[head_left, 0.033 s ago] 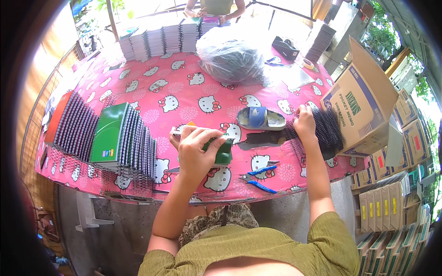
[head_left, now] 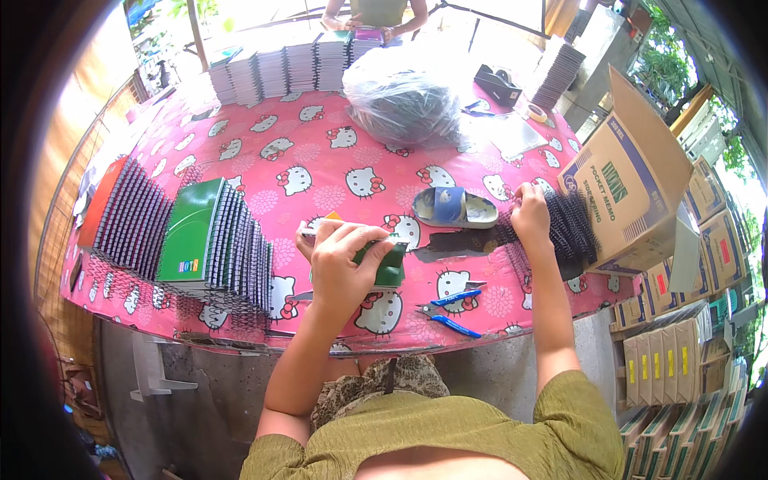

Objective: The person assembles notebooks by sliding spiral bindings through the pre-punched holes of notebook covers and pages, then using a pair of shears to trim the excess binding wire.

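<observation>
And here's the L hand (head_left: 346, 254), fingers curled over the top, thumb along the nr side, gripping a small notebook w/ a glossy green cover (head_left: 390, 270) at the front of the counter (head_left: 316, 214), which has a pink cover printed w/ white cat faces. R hand (head_left: 530, 211) is out to the side, fingers bent in at the edge of a heap of black spiral coils (head_left: 572, 228); can't tell if it's got hold of one.

B/w the hands: a grey slide sandal w/ a blue strap (head_left: 452, 206) and, on its nr side, a flat dark strip (head_left: 456, 245). Closer in, blue-handled cutters (head_left: 454, 299) lie w/ handles spread, pointing R.

Over on the L, a green-topped stack of spiral notebooks (head_left: 192, 232), and just beside it an orange-red-topped one (head_left: 106, 204). R side: big brown cardboard box (head_left: 632, 180), flaps open, right by the coils.

Far side now: clear plastic bag w/ dark contents (head_left: 400, 108), a row of notebook stacks (head_left: 272, 76) to its L, black tape dispenser (head_left: 498, 86) to its R. Beyond, a co-worker in an olive top (head_left: 378, 11), hands at a purple-covered notebook (head_left: 367, 34).
</observation>
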`<control>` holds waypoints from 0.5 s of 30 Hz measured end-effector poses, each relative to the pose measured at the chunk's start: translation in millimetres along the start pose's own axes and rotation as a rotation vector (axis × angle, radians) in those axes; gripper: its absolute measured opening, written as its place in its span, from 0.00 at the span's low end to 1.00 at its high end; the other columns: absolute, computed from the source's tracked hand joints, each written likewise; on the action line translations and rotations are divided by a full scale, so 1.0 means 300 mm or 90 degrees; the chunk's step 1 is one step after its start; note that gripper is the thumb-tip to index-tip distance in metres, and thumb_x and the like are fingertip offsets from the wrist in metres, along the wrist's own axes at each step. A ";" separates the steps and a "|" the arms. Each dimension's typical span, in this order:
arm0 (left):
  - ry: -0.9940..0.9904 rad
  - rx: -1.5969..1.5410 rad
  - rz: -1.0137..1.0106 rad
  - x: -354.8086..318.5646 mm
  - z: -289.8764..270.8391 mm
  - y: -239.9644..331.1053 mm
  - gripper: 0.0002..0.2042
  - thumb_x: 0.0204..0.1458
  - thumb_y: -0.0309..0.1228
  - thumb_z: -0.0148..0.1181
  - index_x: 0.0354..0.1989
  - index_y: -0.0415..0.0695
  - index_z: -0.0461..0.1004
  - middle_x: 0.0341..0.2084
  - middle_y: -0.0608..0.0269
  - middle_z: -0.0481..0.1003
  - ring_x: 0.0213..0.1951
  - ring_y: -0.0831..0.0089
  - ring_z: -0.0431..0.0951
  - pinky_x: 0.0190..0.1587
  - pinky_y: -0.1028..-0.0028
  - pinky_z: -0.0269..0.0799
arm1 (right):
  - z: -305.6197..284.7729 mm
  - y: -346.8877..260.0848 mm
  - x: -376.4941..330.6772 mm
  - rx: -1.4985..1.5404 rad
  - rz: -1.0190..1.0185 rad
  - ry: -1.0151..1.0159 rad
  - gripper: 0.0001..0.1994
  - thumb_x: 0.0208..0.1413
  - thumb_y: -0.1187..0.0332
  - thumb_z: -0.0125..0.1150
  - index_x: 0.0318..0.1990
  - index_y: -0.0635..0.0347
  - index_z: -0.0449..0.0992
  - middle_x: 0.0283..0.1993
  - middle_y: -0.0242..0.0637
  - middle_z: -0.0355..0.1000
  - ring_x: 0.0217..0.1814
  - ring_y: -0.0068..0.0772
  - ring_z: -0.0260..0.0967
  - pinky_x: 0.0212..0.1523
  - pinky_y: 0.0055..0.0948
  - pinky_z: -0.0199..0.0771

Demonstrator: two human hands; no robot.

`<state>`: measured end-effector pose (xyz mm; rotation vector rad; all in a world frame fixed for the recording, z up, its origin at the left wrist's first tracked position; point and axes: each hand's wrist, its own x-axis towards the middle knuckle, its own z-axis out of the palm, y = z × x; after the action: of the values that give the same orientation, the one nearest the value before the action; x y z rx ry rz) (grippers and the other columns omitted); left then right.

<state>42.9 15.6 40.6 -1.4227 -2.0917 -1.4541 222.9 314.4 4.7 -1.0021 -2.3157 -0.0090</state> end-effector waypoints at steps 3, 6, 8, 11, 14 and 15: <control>0.010 -0.006 -0.004 -0.010 -0.003 -0.001 0.08 0.42 0.29 0.69 0.31 0.43 0.81 0.28 0.66 0.79 0.38 0.69 0.71 0.44 0.70 0.66 | -0.111 -0.218 -0.071 0.296 -0.145 -0.024 0.11 0.45 0.80 0.63 0.38 0.63 0.80 0.35 0.43 0.74 0.37 0.39 0.74 0.39 0.31 0.74; 0.021 -0.032 -0.011 -0.016 -0.003 -0.002 0.08 0.41 0.29 0.69 0.31 0.44 0.81 0.28 0.65 0.78 0.37 0.68 0.71 0.42 0.70 0.67 | -0.185 -0.457 -0.184 0.572 -0.154 -0.117 0.13 0.42 0.79 0.68 0.39 0.60 0.82 0.33 0.34 0.74 0.32 0.23 0.73 0.32 0.22 0.72; 0.020 -0.044 -0.008 -0.014 -0.007 -0.003 0.08 0.41 0.31 0.69 0.32 0.46 0.82 0.28 0.63 0.78 0.36 0.66 0.71 0.40 0.69 0.68 | -0.184 -0.490 -0.190 0.545 -0.155 -0.082 0.13 0.40 0.78 0.70 0.38 0.60 0.82 0.32 0.33 0.73 0.31 0.22 0.71 0.31 0.22 0.71; 0.021 -0.053 -0.009 -0.015 -0.007 -0.008 0.09 0.41 0.31 0.70 0.32 0.46 0.82 0.27 0.63 0.77 0.36 0.66 0.71 0.41 0.68 0.67 | -0.180 -0.508 -0.182 0.510 -0.160 -0.054 0.12 0.40 0.77 0.71 0.36 0.59 0.82 0.31 0.32 0.72 0.30 0.21 0.69 0.30 0.20 0.69; 0.025 -0.043 -0.004 -0.021 -0.009 -0.012 0.09 0.40 0.31 0.70 0.31 0.46 0.82 0.27 0.63 0.76 0.35 0.65 0.71 0.40 0.68 0.67 | -0.174 -0.503 -0.162 0.533 -0.163 -0.120 0.10 0.41 0.76 0.71 0.34 0.60 0.81 0.32 0.30 0.72 0.30 0.18 0.67 0.30 0.20 0.66; 0.026 -0.045 -0.005 -0.022 -0.009 -0.013 0.09 0.40 0.31 0.70 0.31 0.46 0.82 0.27 0.63 0.76 0.35 0.65 0.71 0.39 0.68 0.68 | -0.181 -0.497 -0.153 0.556 -0.155 -0.177 0.10 0.41 0.76 0.71 0.35 0.60 0.81 0.32 0.30 0.72 0.31 0.18 0.67 0.30 0.20 0.66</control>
<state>42.3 9.6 35.5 -1.3997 -2.0425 -1.5621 177.0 164.8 57.9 -0.2809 -2.2797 1.0010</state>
